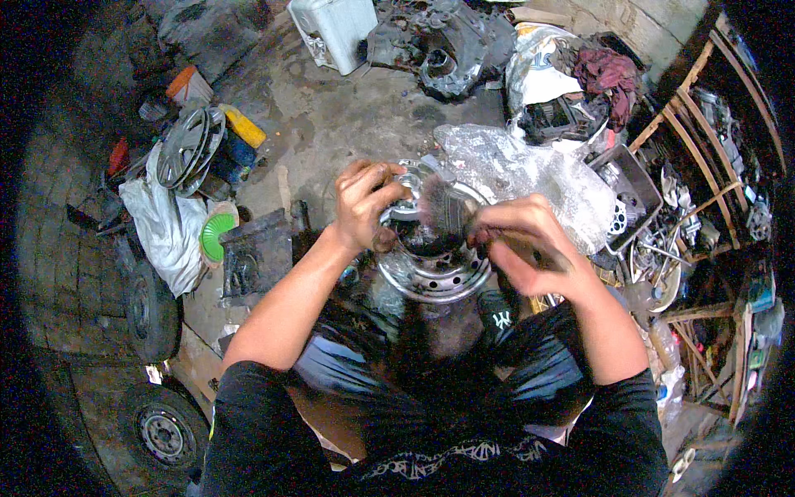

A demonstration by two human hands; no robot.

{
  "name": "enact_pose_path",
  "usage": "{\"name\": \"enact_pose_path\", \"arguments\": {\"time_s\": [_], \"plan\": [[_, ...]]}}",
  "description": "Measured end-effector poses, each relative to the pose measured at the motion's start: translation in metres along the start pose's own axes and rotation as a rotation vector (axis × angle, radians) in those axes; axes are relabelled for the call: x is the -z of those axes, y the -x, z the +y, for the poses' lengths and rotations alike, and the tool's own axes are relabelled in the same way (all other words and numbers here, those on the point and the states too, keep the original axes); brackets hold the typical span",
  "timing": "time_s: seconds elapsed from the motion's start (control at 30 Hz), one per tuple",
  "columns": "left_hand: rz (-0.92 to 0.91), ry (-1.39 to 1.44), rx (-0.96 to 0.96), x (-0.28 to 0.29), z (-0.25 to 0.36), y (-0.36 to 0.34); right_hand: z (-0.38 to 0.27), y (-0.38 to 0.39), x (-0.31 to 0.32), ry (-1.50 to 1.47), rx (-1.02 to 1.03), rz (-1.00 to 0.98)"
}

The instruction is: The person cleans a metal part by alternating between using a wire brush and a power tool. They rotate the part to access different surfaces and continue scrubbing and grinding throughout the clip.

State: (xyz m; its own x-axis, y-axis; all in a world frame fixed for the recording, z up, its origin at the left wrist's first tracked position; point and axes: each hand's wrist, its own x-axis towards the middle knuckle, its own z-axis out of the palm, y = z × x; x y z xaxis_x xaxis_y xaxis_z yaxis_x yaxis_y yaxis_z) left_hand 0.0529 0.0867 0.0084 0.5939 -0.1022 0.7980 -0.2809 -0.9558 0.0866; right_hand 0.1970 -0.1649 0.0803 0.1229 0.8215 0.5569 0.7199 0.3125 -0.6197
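In front of me a silver steel wheel rim (434, 286) lies on the floor between my feet. My left hand (364, 201) is closed on a shiny round metal part (411, 180) above the rim's far left side. My right hand (530, 244) grips a brush, and its handle is mostly hidden in my fingers. The brush's dark bristles (445, 203) are smeared by motion and point toward the metal part. Whether they touch it I cannot tell. The rim's dark centre shows below both hands.
Bubble wrap (530, 170) spreads beyond my right hand, near a metal tray (631, 195) of parts. A greasy gearbox-like casing (439, 50) and a grey plastic container (333, 33) stand at the back. Wheel covers (190, 149) lie left; tyres (161, 435) stand lower left.
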Motion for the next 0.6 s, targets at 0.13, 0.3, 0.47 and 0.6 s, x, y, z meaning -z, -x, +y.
{"name": "enact_pose_path", "arguments": {"time_s": [0.13,0.3,0.47,0.6], "plan": [[0.009,-0.02,-0.083,0.003,0.004,0.0,0.007,-0.005,0.006,-0.097,-0.322,0.051],[-0.051,-0.026,-0.153,0.007,0.01,-0.011,0.017,-0.007,0.004,-0.243,-0.29,-0.065],[-0.07,-0.005,-0.139,0.016,0.016,-0.011,-0.001,-0.008,0.009,-0.56,-0.563,-0.054],[-0.074,0.069,-0.142,0.011,0.024,-0.015,0.04,0.008,0.001,0.035,-0.29,0.258]]}}
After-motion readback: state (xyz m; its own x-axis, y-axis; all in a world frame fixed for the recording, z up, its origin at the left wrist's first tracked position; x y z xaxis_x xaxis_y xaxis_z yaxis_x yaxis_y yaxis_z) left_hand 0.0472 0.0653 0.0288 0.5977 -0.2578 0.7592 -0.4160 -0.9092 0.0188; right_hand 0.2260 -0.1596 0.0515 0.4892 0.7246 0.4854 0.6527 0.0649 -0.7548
